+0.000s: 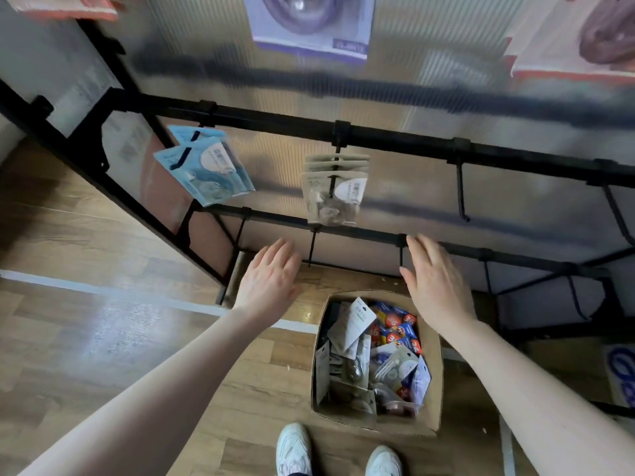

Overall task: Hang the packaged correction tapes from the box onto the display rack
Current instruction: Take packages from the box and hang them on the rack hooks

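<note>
You stood over the cardboard box point(433, 355) on the floor with both arms stretched forward and nothing in either hand. Your left hand point(269, 281) was flat and spread, fingers straight, hovering to the left of the box and just below the lower rail point(354, 231) of the display rack. Your right hand point(434, 280) was likewise wide and empty, above the far right corner of the box, fingertips close to that same rail. The packaged correction tapes point(374, 352) lay jumbled in the box, plenty of them left. On the upper rail a bunch of blue packs point(209, 170) hung at the left and a stack of grey packs point(335, 188) near the middle; the hook point(462, 190) to their right was bare. This looked like the gap between hangings, so your next move called for reaching down into the box, pinching one pack by its card top, and lining its hole up with a free hook.
</note>
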Available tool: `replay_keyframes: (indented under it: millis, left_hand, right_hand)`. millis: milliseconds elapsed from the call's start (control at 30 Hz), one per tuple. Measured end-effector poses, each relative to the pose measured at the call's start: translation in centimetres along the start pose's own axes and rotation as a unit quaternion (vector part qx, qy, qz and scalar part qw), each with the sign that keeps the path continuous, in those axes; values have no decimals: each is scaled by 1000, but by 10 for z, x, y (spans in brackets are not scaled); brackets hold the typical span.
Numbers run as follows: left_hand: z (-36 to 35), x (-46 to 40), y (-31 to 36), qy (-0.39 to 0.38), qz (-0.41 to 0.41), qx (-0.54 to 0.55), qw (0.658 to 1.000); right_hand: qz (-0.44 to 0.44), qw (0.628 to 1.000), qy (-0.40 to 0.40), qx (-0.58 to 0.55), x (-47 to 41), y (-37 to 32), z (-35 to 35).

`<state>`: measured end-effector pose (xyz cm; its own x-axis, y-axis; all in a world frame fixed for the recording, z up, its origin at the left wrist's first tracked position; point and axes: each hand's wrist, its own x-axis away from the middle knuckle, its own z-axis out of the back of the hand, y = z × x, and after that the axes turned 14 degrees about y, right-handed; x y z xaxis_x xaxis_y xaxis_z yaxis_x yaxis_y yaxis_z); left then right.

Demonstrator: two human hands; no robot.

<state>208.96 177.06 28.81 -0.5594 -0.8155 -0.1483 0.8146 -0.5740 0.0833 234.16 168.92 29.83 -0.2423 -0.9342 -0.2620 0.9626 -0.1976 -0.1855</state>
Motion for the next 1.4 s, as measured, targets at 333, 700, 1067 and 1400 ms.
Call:
replay_keyframes:
  millis: [333, 700, 1067, 1400]
  left_hand:
    - [-93, 41, 75, -122, -27, 29, 992]
    - [-220, 92, 116, -264, -46, -14, 963]
    - [-308, 96, 99, -341, -217, -162, 900]
    - [-357, 92, 103, -382, -284, -292, 829]
  right_hand:
    - [-48, 994, -77, 61, 110, 95, -59]
    - [-54, 982, -170, 64, 204, 151, -186]
    - [-27, 970, -232, 72, 237, 167, -276]
    - [-27, 966, -236, 99, 230, 169, -314]
